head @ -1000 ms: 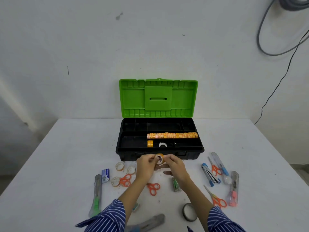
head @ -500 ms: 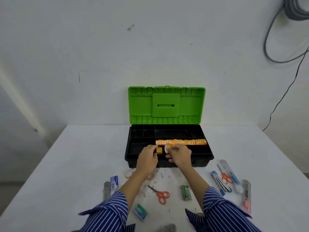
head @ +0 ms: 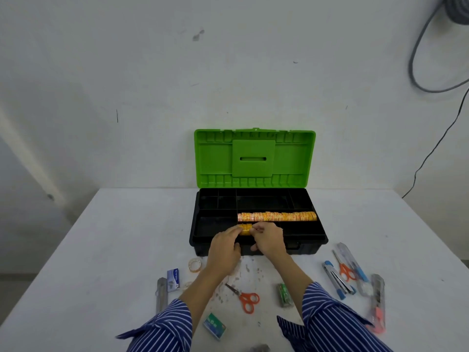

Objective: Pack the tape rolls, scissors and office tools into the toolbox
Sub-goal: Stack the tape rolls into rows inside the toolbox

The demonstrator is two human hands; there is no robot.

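The black toolbox (head: 312,240) stands open with its green lid (head: 254,158) upright. A long row of orange tape rolls (head: 277,216) fills a middle compartment. My left hand (head: 224,246) and my right hand (head: 268,238) meet over the front compartment, both pinching small orange tape rolls (head: 245,229) between their fingertips. A clear tape roll (head: 194,264) lies on the table left of my left wrist. Orange scissors (head: 246,299) lie between my forearms. Another pair of orange scissors (head: 344,270) lies at the right.
Left of my arm lie a grey utility knife (head: 161,294) and a blue staple box (head: 173,279). A green staple box (head: 214,325) and a green item (head: 284,294) sit near my sleeves. Blue tools (head: 336,279) and a pink-tipped knife (head: 377,302) lie at the right.
Both hands carried a small orange tape roll from the table in front of the toolbox up into its front compartment. The camera view shifted down and left.
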